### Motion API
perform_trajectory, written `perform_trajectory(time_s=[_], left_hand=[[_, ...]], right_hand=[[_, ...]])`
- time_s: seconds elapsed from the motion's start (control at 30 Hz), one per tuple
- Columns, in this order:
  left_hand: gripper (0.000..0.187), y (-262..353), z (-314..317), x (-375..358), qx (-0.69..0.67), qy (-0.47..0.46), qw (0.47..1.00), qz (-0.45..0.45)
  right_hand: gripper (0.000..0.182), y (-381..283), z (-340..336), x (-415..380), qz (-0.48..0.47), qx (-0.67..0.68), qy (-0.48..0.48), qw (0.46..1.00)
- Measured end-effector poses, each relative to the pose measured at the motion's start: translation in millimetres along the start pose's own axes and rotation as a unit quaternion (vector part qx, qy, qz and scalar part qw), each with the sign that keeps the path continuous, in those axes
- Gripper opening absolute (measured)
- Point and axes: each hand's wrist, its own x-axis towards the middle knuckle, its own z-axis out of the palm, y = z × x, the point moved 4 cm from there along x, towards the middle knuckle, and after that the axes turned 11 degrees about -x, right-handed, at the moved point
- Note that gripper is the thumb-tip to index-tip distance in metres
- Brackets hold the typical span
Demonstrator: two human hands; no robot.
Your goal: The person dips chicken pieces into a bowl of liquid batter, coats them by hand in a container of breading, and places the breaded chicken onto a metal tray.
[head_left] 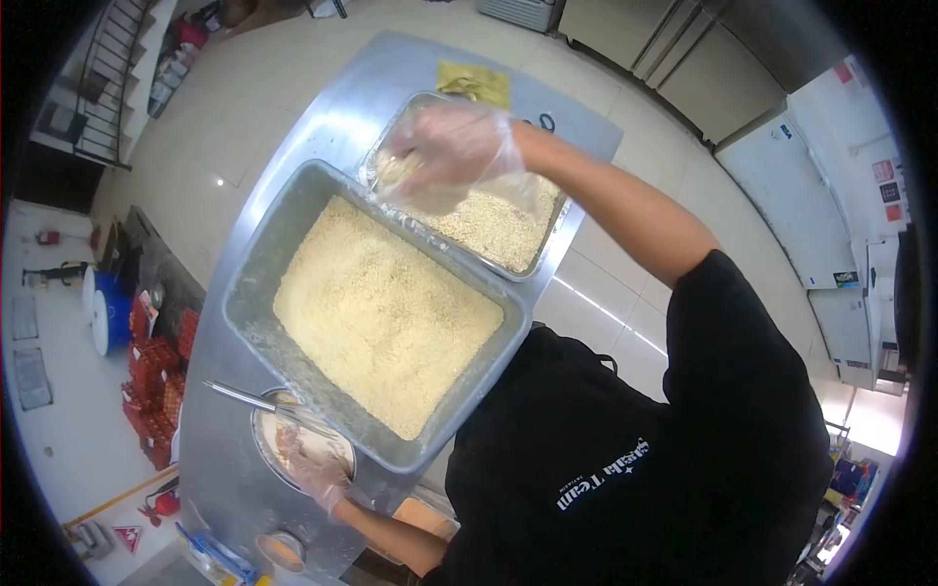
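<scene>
My right hand, in a clear plastic glove, is over a metal tray of pale flakes or crumbs. It is blurred, with thumb and fingers curved apart and flakes showing between them. My left hand, also gloved, reaches into a round metal bowl of creamy white mixture. Its coated fingers are bent together in the mixture; what they hold is hidden. Across the bowl lies a whisk. Between my hands stands a big grey tub of yellowish crumbs.
All of this stands on a steel table. A yellow crumpled packet lies at its far end. A small metal dish sits near the bowl. Red crates and a blue drum are beyond the table; steel cabinets stand opposite.
</scene>
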Motion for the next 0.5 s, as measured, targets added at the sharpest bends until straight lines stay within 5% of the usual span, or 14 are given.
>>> perform_trajectory(time_s=[0.13,0.23,0.3,0.4,0.5], left_hand=[[0.054,8.5,3.4,1.3,0.032,-0.039,0.995,-0.082],[0.047,66.9,-6.7,-3.0,0.246,-0.158,0.940,-0.177],[0.043,29.7,-11.0,0.3,0.287,-0.240,0.893,-0.250],[0.036,-65.4,-17.4,0.1,0.116,-0.247,0.949,-0.160],[0.039,-98.9,-22.8,8.2,-0.050,-0.283,0.950,-0.121]], right_hand=[[0.063,52.1,26.5,-8.8,0.079,-0.021,-0.060,0.995],[0.064,82.2,58.4,-20.4,0.117,0.030,-0.053,0.991],[0.066,100.8,81.2,-26.4,0.133,0.103,-0.063,0.984],[0.070,132.2,128.7,-30.0,0.183,0.196,-0.108,0.957],[0.073,169.3,194.8,-27.0,0.258,0.224,-0.087,0.936]])
